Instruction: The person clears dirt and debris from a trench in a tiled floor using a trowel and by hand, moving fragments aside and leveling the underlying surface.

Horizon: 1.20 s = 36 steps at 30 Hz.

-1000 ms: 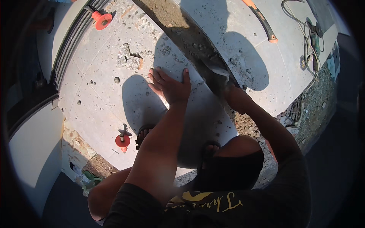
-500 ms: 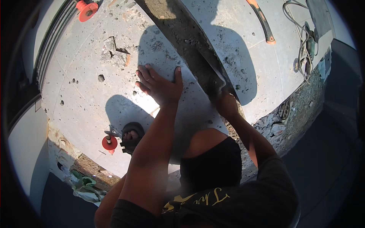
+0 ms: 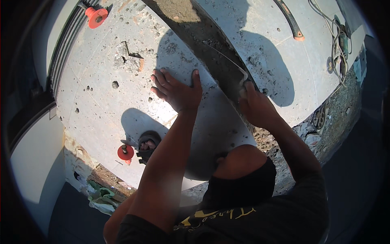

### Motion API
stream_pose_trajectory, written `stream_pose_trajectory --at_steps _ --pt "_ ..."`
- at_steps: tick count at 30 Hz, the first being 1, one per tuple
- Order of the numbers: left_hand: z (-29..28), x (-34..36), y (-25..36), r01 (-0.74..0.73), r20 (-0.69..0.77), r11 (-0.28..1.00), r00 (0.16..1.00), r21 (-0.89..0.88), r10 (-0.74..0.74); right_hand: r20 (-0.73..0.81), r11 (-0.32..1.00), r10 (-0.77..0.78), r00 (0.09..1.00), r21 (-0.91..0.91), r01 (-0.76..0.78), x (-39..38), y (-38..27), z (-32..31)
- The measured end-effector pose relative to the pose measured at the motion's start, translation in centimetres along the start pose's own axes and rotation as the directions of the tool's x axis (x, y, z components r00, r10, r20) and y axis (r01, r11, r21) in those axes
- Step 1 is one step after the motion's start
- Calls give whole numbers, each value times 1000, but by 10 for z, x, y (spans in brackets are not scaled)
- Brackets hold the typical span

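My left hand (image 3: 178,93) rests flat on the large pale grey tile (image 3: 97,110), fingers spread and holding nothing. In the long gap between tiles, a bed of damp grey-brown mortar (image 3: 187,18) is exposed. My right hand (image 3: 260,110) is wrapped round the handle of a trowel (image 3: 244,76), at the near end of that gap. Its bent metal neck and a bright blade edge show; the blade lies low over the mortar, pointing away and left. The fingers partly hide the handle.
A hammer (image 3: 290,20) and a corded angle grinder (image 3: 343,42) lie on the right-hand tiles. Two red disc-shaped pieces (image 3: 96,18) sit on the left, one near my sandalled foot (image 3: 148,143). Broken mortar lumps (image 3: 132,64) and crumbs litter the tile. Rubble borders the near edge.
My right hand has moved slightly forward and right with the trowel, and more of the blade edge shows. The left hand stays on the tile; the whole view has shifted a little.
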<state>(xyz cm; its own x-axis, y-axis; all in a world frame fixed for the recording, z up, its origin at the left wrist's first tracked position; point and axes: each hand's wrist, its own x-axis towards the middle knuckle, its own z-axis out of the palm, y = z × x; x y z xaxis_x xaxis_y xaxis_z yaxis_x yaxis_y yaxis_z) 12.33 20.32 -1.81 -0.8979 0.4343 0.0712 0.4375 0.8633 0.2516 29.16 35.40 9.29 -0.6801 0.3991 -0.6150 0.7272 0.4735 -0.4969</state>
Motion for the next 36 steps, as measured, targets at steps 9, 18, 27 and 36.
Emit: stream_pose_trajectory --at_steps 9,18,27,36 --pt "-7 -1 5 31 -6 999 1000 -37 -31 268 913 88 959 -406 30 13 5 -29" --pt "-13 4 13 51 29 992 998 -119 -47 19 849 -251 968 -475 230 139 -94 -100" --pt "-18 5 0 101 64 990 993 -95 -95 256 943 43 966 -329 45 87 -71 -96" --pt "-7 2 2 18 0 993 1000 -119 -18 -385 966 -102 917 183 183 259 -135 -55"
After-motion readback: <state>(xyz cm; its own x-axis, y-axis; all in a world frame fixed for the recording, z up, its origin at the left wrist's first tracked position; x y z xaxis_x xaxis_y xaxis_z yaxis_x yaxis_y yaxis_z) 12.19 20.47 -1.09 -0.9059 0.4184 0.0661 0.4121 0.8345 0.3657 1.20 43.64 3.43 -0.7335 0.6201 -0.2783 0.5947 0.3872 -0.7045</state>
